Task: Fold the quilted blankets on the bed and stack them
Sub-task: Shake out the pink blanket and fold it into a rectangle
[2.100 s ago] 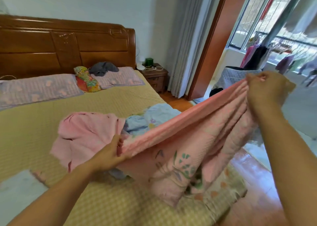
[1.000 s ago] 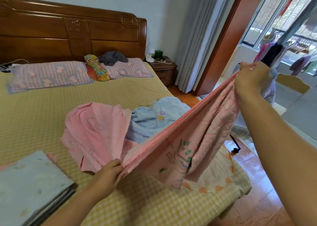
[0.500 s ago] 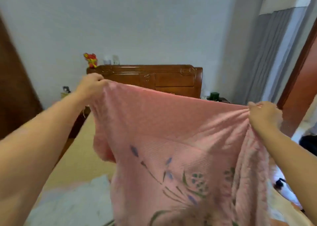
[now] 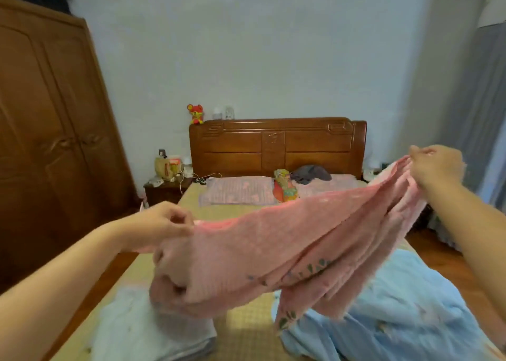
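A pink quilted blanket (image 4: 276,248) with a leaf print hangs stretched in the air over the foot of the bed (image 4: 243,330). My left hand (image 4: 161,223) pinches its left upper edge. My right hand (image 4: 435,166) grips the right upper corner, held higher than the left. The blanket's lower part sags in folds toward the bed. Under it on the left lies a folded pale blanket (image 4: 147,330). A crumpled light blue blanket (image 4: 388,314) lies on the right of the bed.
A wooden headboard (image 4: 276,144) stands at the far end, with pillows (image 4: 238,193) and a grey cloth (image 4: 312,173) before it. A tall wardrobe (image 4: 49,147) fills the left side. A nightstand (image 4: 164,188) with clutter sits beside the bed. Curtains (image 4: 482,119) hang on the right.
I lifted the pink blanket off the bed and spread it between both hands. It has since come down from chest height, and the view now faces the headboard from the foot.
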